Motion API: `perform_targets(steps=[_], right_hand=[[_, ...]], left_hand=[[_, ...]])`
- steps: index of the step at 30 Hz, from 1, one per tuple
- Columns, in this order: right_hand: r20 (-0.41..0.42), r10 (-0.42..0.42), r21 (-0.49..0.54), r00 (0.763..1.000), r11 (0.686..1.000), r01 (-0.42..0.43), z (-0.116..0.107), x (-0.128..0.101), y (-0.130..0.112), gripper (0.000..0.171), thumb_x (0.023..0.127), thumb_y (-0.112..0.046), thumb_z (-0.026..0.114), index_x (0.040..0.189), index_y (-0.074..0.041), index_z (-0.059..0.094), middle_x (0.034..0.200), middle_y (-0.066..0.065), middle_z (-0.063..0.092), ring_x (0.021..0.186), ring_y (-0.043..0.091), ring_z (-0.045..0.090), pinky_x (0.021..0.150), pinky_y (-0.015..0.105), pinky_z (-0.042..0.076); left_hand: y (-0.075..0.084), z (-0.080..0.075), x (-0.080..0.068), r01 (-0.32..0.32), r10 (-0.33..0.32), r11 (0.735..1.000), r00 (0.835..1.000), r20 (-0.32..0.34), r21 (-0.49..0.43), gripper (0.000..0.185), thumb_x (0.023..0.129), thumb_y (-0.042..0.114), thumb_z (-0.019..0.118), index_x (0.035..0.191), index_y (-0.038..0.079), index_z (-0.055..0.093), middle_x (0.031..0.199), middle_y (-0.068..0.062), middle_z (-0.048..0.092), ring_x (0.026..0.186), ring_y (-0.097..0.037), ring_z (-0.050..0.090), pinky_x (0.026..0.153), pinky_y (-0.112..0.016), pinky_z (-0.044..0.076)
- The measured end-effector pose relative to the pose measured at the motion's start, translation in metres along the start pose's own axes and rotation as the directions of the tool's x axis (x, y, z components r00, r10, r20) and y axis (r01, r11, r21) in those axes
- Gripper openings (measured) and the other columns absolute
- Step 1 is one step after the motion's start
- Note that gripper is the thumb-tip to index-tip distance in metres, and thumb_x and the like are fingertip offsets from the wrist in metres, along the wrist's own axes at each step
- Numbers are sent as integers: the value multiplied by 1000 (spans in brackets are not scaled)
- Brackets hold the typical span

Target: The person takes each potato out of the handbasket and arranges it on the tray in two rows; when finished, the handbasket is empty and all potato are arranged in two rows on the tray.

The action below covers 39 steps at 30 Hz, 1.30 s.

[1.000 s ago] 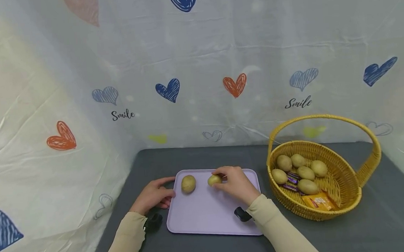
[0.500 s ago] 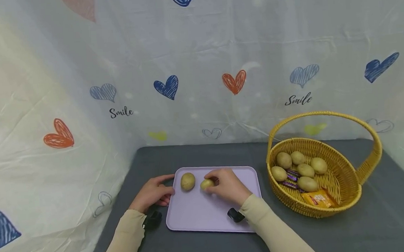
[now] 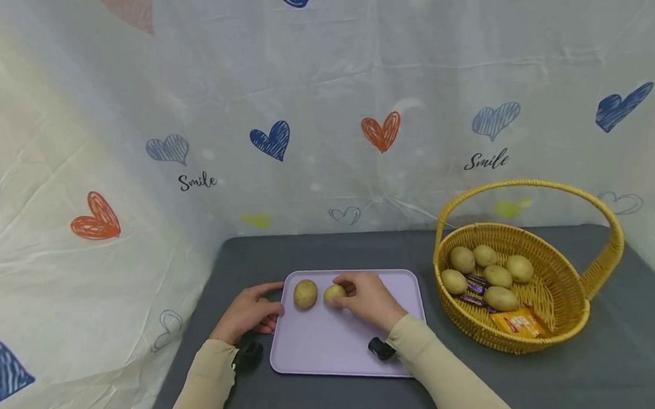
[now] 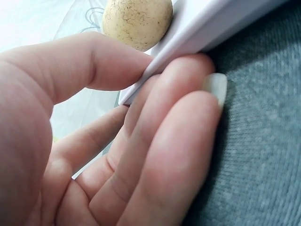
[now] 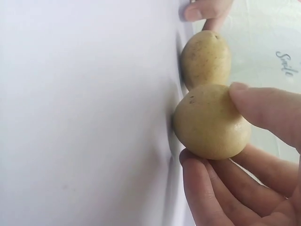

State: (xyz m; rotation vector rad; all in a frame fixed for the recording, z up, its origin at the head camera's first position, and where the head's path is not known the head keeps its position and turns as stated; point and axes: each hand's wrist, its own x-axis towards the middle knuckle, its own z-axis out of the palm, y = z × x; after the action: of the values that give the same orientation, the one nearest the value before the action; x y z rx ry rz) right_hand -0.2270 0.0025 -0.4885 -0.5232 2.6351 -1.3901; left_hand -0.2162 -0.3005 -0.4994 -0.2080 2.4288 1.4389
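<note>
My right hand (image 3: 369,299) holds a small round potato (image 5: 211,122) low over the lilac tray (image 3: 342,354). In the right wrist view the thumb lies on one side of it and the fingertips on the other. A second potato (image 3: 305,293), larger and oval, rests on the tray near its left end. At the tray's left edge my left hand (image 3: 248,314) pinches the rim. Its thumb (image 4: 117,70) presses the top of the rim, and the curled fingers (image 4: 178,141) lie against the outer side, close to the grey cloth.
A yellow wicker basket (image 3: 558,290) with a tall handle stands right of the tray. Inside lie several potatoes (image 3: 500,298), purple-wrapped sweets (image 3: 476,286) and an orange packet (image 3: 519,323). The dark grey table (image 3: 317,405) ends at a heart-printed curtain (image 3: 326,186).
My right hand has brought the small potato leftward, nearer the larger one, and has barely moved in the last half second. The left hand keeps its place at the tray's edge.
</note>
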Motion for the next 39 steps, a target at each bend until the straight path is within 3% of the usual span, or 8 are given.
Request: perform_targets(steps=[11,17,23,39], right_hand=[[-2,33,-13,999,999,-33,-3,0,0,37,94,-28,85,125,-10,79,106,-1,80,96,9,73,88,33,61],[-1,60,-2,998,998,-60,-3,1,1,40,95,-28,84,129,-9,77,109,2,81,99,11,75,89,34,62],[-1,25,-2,1000,1000,-25,-2,2,1,38,96,-22,82,130,-5,76,109,6,82,100,16,77,87,35,63],[-27,45,-3,999,999,-45,-2,4,-1,45,90,-21,88,131,-6,76,103,3,81,94,11,74,86,35,61]], left_hand=[[1,-1,1,4,-4,1000,1000,12,7,63,88,20,81,149,24,65,73,-8,71,58,-17,68,59,-34,63],[3,-2,-1,5,-5,1000,1000,19,12,65,88,20,81,150,22,64,73,-7,70,58,-16,68,58,-33,63],[4,-2,-1,12,-13,1000,1000,14,13,64,88,20,81,150,22,64,73,-8,71,58,-16,68,58,-33,63],[3,-4,1,20,-20,1000,1000,21,11,64,89,20,81,150,23,63,74,-8,71,58,-17,69,58,-34,63]])
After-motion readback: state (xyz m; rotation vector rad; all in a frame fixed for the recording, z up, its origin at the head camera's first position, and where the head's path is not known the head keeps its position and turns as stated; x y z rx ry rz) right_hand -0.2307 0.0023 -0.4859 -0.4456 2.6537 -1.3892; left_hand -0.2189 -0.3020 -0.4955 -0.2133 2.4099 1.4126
